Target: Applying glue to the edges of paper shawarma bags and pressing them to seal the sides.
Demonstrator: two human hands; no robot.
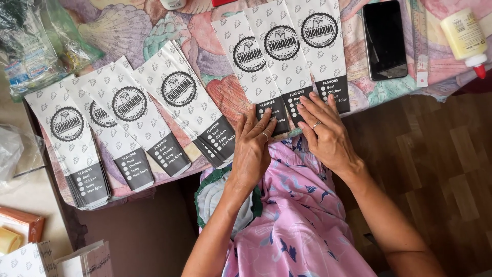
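Flat printed paper sleeves (282,56) | left hand (253,146) open, flat on them | right hand (323,131) likewise

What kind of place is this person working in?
Probably a home table turned into a small packaging workspace. Printed paper sleeves lie fanned across a flowered tablecloth, a glue bottle and a phone lie nearby, and the floor is wood parquet.

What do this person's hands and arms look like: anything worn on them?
Both arms are bare, with no sleeves showing. The left hand has a thin ring on one finger, and the right hand has one too. No watch, bracelets or gloves show.
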